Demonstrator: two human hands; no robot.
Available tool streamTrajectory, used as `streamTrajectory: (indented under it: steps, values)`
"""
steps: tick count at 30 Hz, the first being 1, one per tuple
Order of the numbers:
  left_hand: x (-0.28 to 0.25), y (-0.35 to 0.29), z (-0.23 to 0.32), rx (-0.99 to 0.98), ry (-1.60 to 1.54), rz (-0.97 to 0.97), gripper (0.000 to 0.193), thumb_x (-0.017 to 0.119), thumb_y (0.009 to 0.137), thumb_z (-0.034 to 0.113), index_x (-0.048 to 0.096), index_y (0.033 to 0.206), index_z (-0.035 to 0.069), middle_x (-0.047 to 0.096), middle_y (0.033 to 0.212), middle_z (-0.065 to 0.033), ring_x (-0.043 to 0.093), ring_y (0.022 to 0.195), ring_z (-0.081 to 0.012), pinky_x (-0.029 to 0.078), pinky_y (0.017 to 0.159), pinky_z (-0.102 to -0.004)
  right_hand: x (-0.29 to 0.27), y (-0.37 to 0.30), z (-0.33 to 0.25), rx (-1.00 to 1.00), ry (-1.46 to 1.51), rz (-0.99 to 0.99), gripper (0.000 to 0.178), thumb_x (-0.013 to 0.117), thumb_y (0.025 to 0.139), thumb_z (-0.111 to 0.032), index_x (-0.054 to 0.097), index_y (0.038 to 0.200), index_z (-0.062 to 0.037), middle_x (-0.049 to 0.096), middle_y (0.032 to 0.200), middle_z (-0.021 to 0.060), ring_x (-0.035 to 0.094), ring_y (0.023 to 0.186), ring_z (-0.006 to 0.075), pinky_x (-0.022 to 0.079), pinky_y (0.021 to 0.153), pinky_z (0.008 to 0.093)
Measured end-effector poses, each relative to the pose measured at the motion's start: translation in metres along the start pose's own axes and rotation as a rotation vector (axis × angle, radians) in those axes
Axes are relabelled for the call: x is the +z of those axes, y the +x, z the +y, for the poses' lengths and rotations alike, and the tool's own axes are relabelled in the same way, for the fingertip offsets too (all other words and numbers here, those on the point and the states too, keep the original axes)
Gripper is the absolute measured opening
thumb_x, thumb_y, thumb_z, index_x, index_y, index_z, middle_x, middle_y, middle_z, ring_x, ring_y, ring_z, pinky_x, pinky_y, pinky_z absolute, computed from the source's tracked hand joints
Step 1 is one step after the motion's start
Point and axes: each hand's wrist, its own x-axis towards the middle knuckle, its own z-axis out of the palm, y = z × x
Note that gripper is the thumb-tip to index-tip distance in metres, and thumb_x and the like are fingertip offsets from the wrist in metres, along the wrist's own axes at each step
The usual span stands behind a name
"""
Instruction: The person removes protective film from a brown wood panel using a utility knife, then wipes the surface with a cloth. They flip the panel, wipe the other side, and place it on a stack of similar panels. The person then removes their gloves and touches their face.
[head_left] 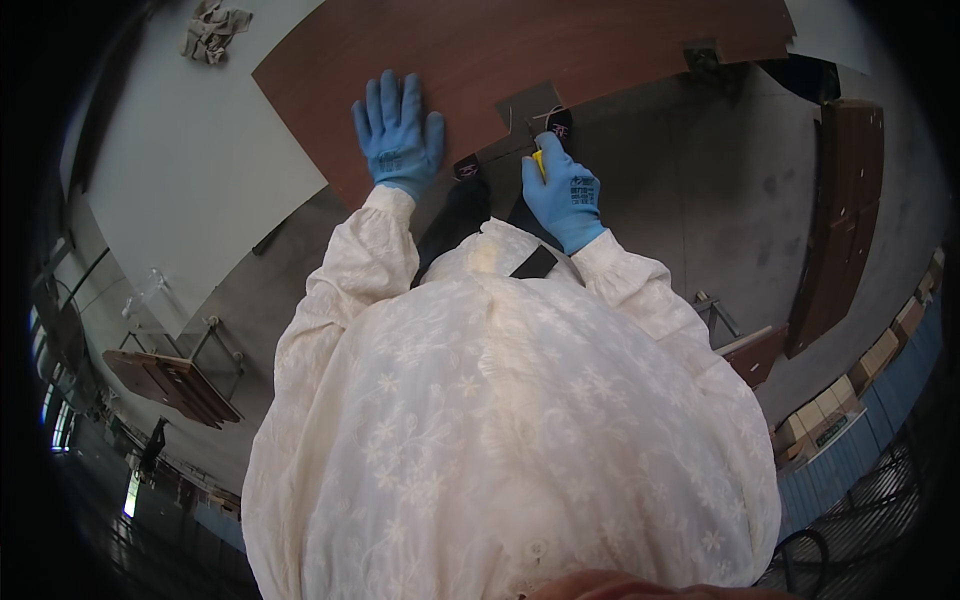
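Looking down at person in pale embroidered top, blue gloves on both hands. Hands well apart. Left hand [398, 135] lies open, fingers spread, palm down on large reddish-brown panel [440, 55], which stretches in front of person, partly over white surface [195, 135]. Right hand [567, 195] closed around yellow-handled tool [540, 162], near squarish notch in panel's near edge; tool's tip too small to make out. Crumpled beige cloth [213, 32] at upper left. Brown boards [842, 220] stand at right.
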Motion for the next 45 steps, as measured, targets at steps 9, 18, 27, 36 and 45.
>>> streamTrajectory:
  steps: [9,18,27,36,45]
  values:
    - [0.008,0.052,0.016,0.685,0.032,-0.148,0.072,0.072,0.09,0.026,0.042,0.155,0.038,0.025,0.17,-0.0056,0.026,0.156,-0.0318,0.023,0.129,-0.0481,0.001,0.01,-0.019,0.099,-0.136,-0.252,0.023,0.058,0.098,-0.028,0.056,0.105,-0.0056,0.074,0.088,0.0202,0.073,0.076,0.0398,0.057,0.066,0.0515]
    - [0.019,0.055,0.02,0.771,-0.066,-0.275,0.061,0.066,0.097,0.036,0.044,0.153,0.037,0.025,0.17,-0.0031,0.024,0.157,-0.0276,0.022,0.13,-0.044,-0.002,0.02,-0.03,0.157,-0.198,-0.37,0.025,0.055,0.098,-0.026,0.059,0.106,-0.0025,0.074,0.093,0.0218,0.073,0.083,0.0403,0.057,0.073,0.0515]
    - [0.018,0.058,0.019,0.804,0.005,-0.284,0.059,0.067,0.094,0.032,0.05,0.15,0.033,0.028,0.169,-0.0069,0.027,0.156,-0.0283,0.025,0.129,-0.0458,-0.011,0.032,-0.039,0.176,-0.211,-0.431,0.026,0.057,0.096,-0.024,0.066,0.102,-0.0001,0.075,0.092,0.0232,0.074,0.085,0.04,0.058,0.073,0.0496]
    - [0.011,0.06,0.021,0.795,0.015,-0.286,0.051,0.068,0.095,0.035,0.056,0.144,0.03,0.032,0.167,-0.007,0.028,0.156,-0.0288,0.025,0.129,-0.0451,-0.013,0.036,-0.044,0.159,-0.284,-0.485,0.022,0.058,0.093,-0.016,0.067,0.104,0.0009,0.075,0.094,0.0241,0.075,0.087,0.0414,0.059,0.078,0.0502]
    - [0.011,0.06,0.023,0.793,-0.001,-0.264,0.049,0.071,0.089,0.034,0.063,0.137,0.028,0.037,0.165,-0.0075,0.031,0.154,-0.0296,0.027,0.128,-0.0449,0.046,0.028,0.036,0.0,-0.255,-0.471,0.027,0.055,0.1,-0.028,0.064,0.089,-0.005,0.074,0.088,0.0216,0.073,0.081,0.0403,0.056,0.07,0.0518]
